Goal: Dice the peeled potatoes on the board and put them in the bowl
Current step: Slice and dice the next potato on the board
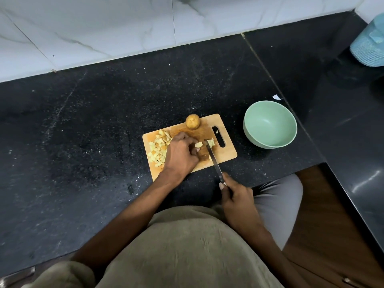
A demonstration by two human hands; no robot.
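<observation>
Left hand (180,151) pinching potato piece (198,144) on wooden cutting board (225,153); right hand (235,197) gripping knife (214,161). Diced potato pile (159,149) at board's left, whole potato (192,121) at far edge, green bowl (270,124) right on black table (83,121). No legible writing.

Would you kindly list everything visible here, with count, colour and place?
cutting board: one, wooden, on the counter
diced potato pile: one, pale yellow, board's left end
potato piece: one, pale yellow, at the left fingertips
whole potato: one, tan, board's far edge
knife: one, steel, blade over the board
bowl: one, green, right of the board
counter: one, black speckled
container: one, blue, far right
left hand: on the board
right hand: grips the knife
</observation>
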